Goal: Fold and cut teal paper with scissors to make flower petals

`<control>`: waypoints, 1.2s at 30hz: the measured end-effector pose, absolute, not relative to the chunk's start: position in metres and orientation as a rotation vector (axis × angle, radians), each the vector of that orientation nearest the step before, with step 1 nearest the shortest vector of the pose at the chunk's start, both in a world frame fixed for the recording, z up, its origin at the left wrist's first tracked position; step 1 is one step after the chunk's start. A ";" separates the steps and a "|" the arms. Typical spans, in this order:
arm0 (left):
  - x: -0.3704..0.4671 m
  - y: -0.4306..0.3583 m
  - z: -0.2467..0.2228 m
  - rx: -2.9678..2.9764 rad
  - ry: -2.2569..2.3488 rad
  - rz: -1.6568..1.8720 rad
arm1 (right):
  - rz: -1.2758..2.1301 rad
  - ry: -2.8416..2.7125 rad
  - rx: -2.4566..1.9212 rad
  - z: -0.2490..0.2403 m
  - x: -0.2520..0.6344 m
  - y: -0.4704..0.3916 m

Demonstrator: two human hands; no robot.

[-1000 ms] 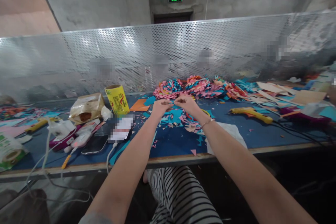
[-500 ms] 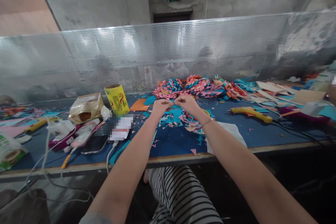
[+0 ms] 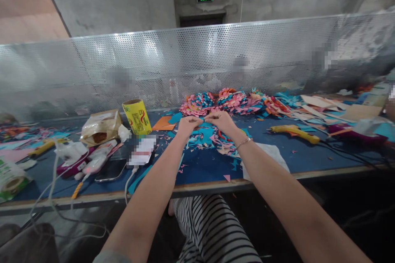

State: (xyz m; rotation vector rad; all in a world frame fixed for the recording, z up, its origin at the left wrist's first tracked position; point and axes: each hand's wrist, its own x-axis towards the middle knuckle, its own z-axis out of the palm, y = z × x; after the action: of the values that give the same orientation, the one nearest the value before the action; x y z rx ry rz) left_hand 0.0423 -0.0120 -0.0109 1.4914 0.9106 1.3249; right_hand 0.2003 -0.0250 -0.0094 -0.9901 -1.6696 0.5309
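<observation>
My left hand (image 3: 189,125) and my right hand (image 3: 222,122) meet fingertip to fingertip over the middle of the blue table. Both are closed in a pinch. Whatever lies between the fingertips is too small to make out; a bit of blue shows there, which may be paper on the table behind. Under and around the hands are blue and pink paper scraps (image 3: 205,137). Just beyond them sit heaps of folded paper pieces (image 3: 197,103) in pink, blue and orange.
A yellow glue gun (image 3: 294,134) lies to the right, near a purple object (image 3: 358,133). On the left stand a yellow canister (image 3: 137,117), an open paper bag (image 3: 101,128), a phone (image 3: 111,170) and white cables. A perforated metal screen (image 3: 166,65) runs along the back.
My hands stay pinched together at nearly the same spot, with only tiny finger shifts. The view has moved very slightly.
</observation>
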 end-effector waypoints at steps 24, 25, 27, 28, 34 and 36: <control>0.041 -0.004 -0.013 1.267 0.860 1.549 | 0.503 -1.644 -0.884 -0.016 0.198 -0.020; 0.041 -0.003 -0.013 1.269 0.883 1.553 | 0.525 -1.615 -0.895 -0.017 0.198 -0.018; 0.042 -0.002 -0.014 1.278 0.900 1.544 | 0.545 -1.586 -0.904 -0.018 0.198 -0.016; 0.042 -0.002 -0.014 1.280 0.896 1.536 | 0.543 -1.586 -0.904 -0.019 0.199 -0.015; 0.043 -0.007 -0.012 1.274 0.846 1.531 | 0.591 -1.561 -0.960 -0.021 0.198 -0.012; 0.044 -0.009 -0.011 1.289 0.834 1.516 | 0.626 -1.551 -0.967 -0.020 0.197 -0.014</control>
State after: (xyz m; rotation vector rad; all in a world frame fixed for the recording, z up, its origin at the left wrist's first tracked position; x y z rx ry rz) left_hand 0.0437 -0.0095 -0.0106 1.2895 0.8342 1.5165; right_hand 0.1971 -0.0136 -0.0199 -0.9665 -1.5509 0.6259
